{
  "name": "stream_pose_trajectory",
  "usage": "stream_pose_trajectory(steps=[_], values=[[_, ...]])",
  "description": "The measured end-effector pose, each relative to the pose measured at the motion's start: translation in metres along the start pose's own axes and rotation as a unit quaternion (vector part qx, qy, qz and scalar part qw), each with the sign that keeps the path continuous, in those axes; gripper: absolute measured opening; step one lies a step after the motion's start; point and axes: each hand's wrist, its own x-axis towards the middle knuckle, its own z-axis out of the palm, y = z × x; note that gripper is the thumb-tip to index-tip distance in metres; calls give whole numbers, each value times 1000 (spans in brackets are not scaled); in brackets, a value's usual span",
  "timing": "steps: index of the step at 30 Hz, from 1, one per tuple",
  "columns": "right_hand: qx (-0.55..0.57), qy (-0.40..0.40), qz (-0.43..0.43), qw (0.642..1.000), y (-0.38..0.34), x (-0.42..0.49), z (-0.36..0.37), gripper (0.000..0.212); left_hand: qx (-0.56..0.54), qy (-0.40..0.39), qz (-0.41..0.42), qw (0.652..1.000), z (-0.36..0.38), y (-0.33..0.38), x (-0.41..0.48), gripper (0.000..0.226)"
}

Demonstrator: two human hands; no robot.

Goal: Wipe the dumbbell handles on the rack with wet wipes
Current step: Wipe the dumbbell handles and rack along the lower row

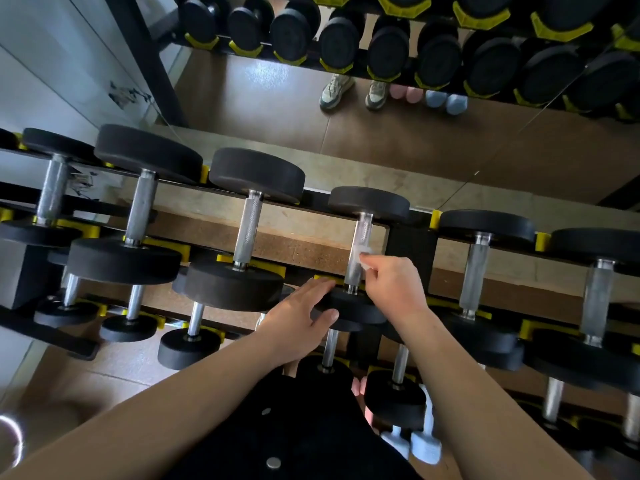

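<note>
Wipe [365, 251] sits pinched in the right hand [391, 285] against 1 steel handle [363, 230] on the rack [412, 247]; left hand [304, 313] rests straight-fingered on that dumbbell's near head [356, 306]; wrapping it round and stroking collar to collar, rolling the bar, should cover everything.

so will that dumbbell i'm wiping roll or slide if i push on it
Probably heavy for its size: the dumbbell has thick heads on a steel handle. Its round heads could roll, but the yellow cradles and your left hand on the near head should hold it. The wet wipe in your right hand may leave the handle slick.
</note>
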Motion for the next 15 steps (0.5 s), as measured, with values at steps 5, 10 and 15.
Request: stream_pose_trajectory(steps=[5,10,15], values=[[6,-181,19,983,7,-7,-27,27,-7,7,2,1000,-1,0,-1,61],[44,108,34,993,0,9,-31,31,-15,18,-7,1000,-6,9,-3,51],[37,54,28,997,-16,0,14,35,3,29,-19,999,-5,14,-4,49]])
